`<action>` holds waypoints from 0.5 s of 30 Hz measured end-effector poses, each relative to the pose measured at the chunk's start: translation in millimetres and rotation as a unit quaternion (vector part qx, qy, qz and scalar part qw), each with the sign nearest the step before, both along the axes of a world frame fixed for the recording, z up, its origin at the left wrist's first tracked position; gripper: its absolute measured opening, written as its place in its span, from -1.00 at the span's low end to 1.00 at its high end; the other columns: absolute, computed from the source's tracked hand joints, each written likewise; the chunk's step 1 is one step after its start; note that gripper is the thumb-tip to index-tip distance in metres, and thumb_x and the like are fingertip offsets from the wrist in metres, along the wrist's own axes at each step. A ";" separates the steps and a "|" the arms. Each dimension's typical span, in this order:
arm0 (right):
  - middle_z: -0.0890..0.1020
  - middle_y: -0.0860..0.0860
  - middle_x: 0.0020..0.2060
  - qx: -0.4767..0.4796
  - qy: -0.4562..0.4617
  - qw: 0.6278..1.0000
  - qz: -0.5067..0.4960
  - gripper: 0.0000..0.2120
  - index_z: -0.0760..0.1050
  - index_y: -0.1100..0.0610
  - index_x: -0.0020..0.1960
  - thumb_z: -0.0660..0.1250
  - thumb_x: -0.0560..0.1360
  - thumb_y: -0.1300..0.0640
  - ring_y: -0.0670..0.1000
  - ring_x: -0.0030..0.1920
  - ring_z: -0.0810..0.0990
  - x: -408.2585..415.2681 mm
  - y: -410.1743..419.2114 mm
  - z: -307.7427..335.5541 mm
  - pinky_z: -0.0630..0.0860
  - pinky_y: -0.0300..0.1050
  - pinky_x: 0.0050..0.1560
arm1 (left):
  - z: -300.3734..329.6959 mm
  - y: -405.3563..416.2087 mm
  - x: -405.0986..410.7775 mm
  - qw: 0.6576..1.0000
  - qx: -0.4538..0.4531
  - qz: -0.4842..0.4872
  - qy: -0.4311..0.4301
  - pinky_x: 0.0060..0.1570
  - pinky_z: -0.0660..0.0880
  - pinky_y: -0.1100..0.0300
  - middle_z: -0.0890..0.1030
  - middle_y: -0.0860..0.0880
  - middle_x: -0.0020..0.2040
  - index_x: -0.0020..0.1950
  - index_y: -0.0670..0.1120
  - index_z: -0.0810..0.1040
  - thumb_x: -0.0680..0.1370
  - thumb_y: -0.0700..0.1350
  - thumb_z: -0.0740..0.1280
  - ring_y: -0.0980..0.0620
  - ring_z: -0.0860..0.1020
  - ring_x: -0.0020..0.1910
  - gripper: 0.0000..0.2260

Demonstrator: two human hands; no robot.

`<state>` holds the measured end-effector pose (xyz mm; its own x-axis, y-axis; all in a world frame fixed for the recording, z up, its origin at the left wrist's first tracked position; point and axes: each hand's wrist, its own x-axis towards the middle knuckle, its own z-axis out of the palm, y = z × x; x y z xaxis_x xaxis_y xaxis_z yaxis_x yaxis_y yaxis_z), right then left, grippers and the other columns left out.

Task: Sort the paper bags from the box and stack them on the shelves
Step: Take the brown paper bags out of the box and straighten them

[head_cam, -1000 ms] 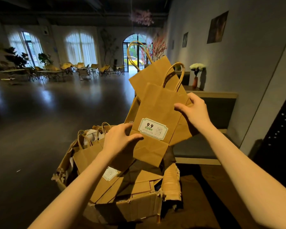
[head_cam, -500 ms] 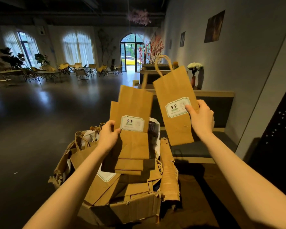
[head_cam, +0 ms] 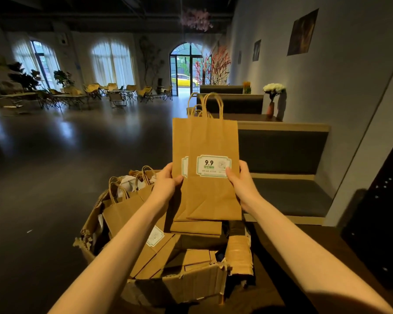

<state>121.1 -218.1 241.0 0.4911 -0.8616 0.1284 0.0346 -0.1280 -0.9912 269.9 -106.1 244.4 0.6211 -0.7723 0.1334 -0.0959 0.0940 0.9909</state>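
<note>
A small stack of flat brown paper bags [head_cam: 210, 141] with white "9.9" labels stands upright above the box, handles up. My left hand [head_cam: 167, 183] grips the stack's left edge, thumb on the front. My right hand [head_cam: 241, 181] grips its right edge, thumb beside the front label. The front bag sits slightly right of the one behind it. Below, a torn cardboard box [head_cam: 191, 284] holds several more brown paper bags [head_cam: 125, 209], some flat, some with handles sticking up.
The box rests on a dark wooden surface [head_cam: 288, 264]. An upholstered bench [head_cam: 286, 193] runs along the right wall, with a vase of white flowers [head_cam: 273, 96] behind it. A dark perforated panel [head_cam: 381, 218] stands at right. Open dark floor lies left.
The two bags, held apart half a second ago, have come together into one upright stack between both hands. The view has shifted slightly.
</note>
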 end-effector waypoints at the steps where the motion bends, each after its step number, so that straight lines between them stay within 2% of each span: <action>1: 0.48 0.05 0.28 0.000 0.001 1.000 0.001 -0.61 0.23 0.05 0.37 0.24 0.58 0.14 0.03 0.27 0.47 5.7 3.0 -2.1 0.43 0.12 0.30 | 0.8 0.1 -3.1 1.000 -0.013 0.004 -0.009 -0.06 0.51 0.21 0.58 -0.05 0.08 0.30 -0.12 0.40 0.62 -0.23 0.15 0.06 0.56 0.01 -0.75; 4: 0.47 0.08 0.30 -0.005 -0.004 1.000 -0.007 -0.47 0.20 0.09 0.42 0.32 0.53 0.22 0.04 0.30 0.46 21.6 11.4 -7.3 0.44 0.13 0.30 | -3.1 1.0 -5.6 0.997 -0.047 0.031 -0.048 -0.05 0.48 0.30 0.56 -0.01 0.04 0.20 -0.11 0.41 0.64 -0.08 0.13 0.07 0.54 0.03 -0.81; 7: 0.46 0.08 0.33 -0.015 0.008 1.000 -0.005 -0.40 0.19 0.12 0.47 0.34 0.50 0.24 0.05 0.35 0.43 39.9 14.3 -7.1 0.43 0.15 0.30 | -8.7 5.1 5.3 0.995 -0.053 0.028 -0.083 -0.07 0.50 0.33 0.54 0.02 0.10 0.20 -0.10 0.36 0.59 -0.14 0.24 0.12 0.53 0.05 -0.80; 9: 0.39 0.09 0.39 -0.024 0.023 0.999 0.010 -0.40 0.16 0.15 0.48 0.32 0.52 0.25 0.07 0.40 0.36 50.8 15.9 -4.1 0.38 0.14 0.35 | -10.8 8.6 15.1 0.992 -0.044 0.029 -0.114 -0.05 0.49 0.33 0.51 0.04 0.13 0.20 -0.07 0.34 0.58 -0.15 0.25 0.15 0.51 0.06 -0.79; 11: 0.33 0.08 0.42 -0.026 0.041 0.999 0.021 -0.44 0.11 0.17 0.49 0.25 0.56 0.25 0.06 0.41 0.33 60.8 19.0 -3.0 0.35 0.05 0.37 | -15.4 10.0 24.7 0.990 -0.037 0.047 -0.130 0.01 0.46 0.32 0.50 0.05 0.14 0.21 -0.07 0.34 0.59 -0.14 0.24 0.14 0.50 0.09 -0.79; 15: 0.33 0.11 0.42 -0.012 0.064 0.997 0.039 -0.49 0.08 0.19 0.47 0.20 0.59 0.24 0.07 0.40 0.35 78.0 26.9 -18.9 0.39 0.00 0.33 | -39.1 11.8 38.8 0.988 -0.007 0.093 -0.127 0.08 0.45 0.26 0.51 0.03 0.19 0.25 -0.06 0.36 0.59 -0.17 0.24 0.11 0.48 0.14 -0.76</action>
<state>199.1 -191.2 222.1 0.5708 -0.8171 0.0811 -0.0812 -0.1545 -0.9847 308.8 -94.3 205.3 0.6971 -0.6453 0.3127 -0.3578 0.0649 0.9315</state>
